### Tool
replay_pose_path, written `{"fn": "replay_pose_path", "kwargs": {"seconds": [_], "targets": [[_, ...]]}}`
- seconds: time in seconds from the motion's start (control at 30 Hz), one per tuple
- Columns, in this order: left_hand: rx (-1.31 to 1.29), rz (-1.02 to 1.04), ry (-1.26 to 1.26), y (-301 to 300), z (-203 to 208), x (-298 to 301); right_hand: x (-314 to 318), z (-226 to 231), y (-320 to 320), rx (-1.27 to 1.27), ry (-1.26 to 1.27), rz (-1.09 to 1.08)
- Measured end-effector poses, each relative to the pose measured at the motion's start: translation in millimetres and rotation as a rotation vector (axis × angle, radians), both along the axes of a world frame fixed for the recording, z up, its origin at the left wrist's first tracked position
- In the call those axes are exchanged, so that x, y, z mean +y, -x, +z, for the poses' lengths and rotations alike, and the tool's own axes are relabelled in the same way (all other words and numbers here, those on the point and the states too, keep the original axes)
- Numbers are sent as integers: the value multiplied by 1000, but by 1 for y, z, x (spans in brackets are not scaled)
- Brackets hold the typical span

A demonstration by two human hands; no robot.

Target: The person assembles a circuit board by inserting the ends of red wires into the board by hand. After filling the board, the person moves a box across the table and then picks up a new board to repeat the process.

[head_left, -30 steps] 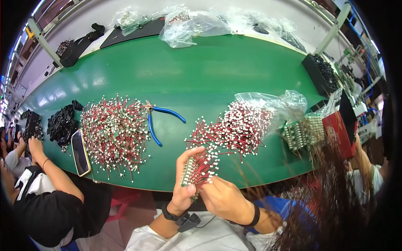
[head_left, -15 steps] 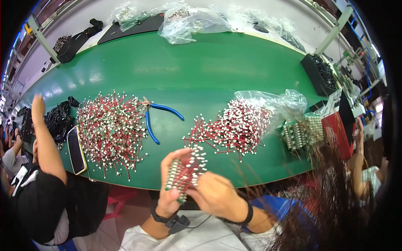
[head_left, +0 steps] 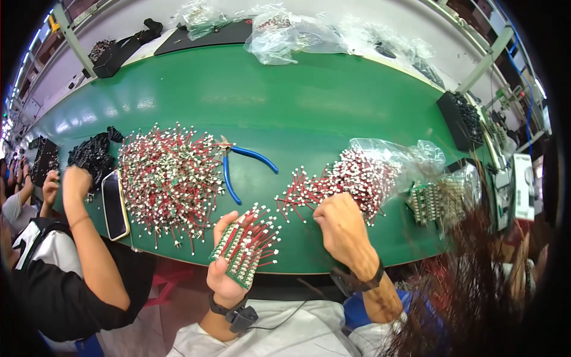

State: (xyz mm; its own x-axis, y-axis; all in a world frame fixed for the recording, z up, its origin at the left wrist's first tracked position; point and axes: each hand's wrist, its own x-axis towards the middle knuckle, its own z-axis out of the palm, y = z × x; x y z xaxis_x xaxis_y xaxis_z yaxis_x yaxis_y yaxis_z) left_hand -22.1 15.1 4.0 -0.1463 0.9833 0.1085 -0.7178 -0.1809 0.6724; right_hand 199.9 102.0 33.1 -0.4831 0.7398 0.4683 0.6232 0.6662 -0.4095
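My left hand (head_left: 223,284) grips a green circuit board panel (head_left: 242,254) above the table's near edge. Rows of white connectors cover the panel, and several red wires with white plugs stick out from it. My right hand (head_left: 344,229) is at the near side of a heap of red wires with white ends (head_left: 351,175). Its fingers are pinched together; whatever lies between the tips is hidden. Left of the panel is a bigger heap of wired pieces (head_left: 169,184), with small green boards among them. Cutting pliers with blue handles (head_left: 257,156) lie beside that heap.
A phone (head_left: 115,205) lies left of the big heap. A clear plastic bag (head_left: 410,163) and stacked board panels (head_left: 423,202) are at the right. A black bin of dark parts (head_left: 461,122) stands farther right. At left, a co-worker's hand (head_left: 76,183) is near black parts (head_left: 92,157).
My right hand has left the panel and moved right and forward to the wire heap. My left hand has tilted the panel, showing its rows. At left, the co-worker's raised arm has come down.
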Motion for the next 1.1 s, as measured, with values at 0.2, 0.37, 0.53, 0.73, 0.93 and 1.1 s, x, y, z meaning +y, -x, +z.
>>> {"fn": "replay_pose_path", "kwargs": {"seconds": [0.2, 0.37, 0.53, 0.73, 0.93, 1.1], "targets": [[-30, 29, 8, -3, -3, 2, 2, 21, 16, 523, 104, -38], [-86, 36, 74, -10, 9, 6, -27, 13, 23, 650, 412, -82], [-106, -6, 71, -15, 9, 6, -74, 21, 37, 440, 248, 84], [150, 34, 23, -32, 22, 6, -87, 12, 58, 496, 358, 116], [254, 11, -14, -36, 15, 3, -87, 16, 53, 425, 417, 125], [436, 13, -84, -32, -5, 3, -83, 26, 46, 184, 231, 227]]}}
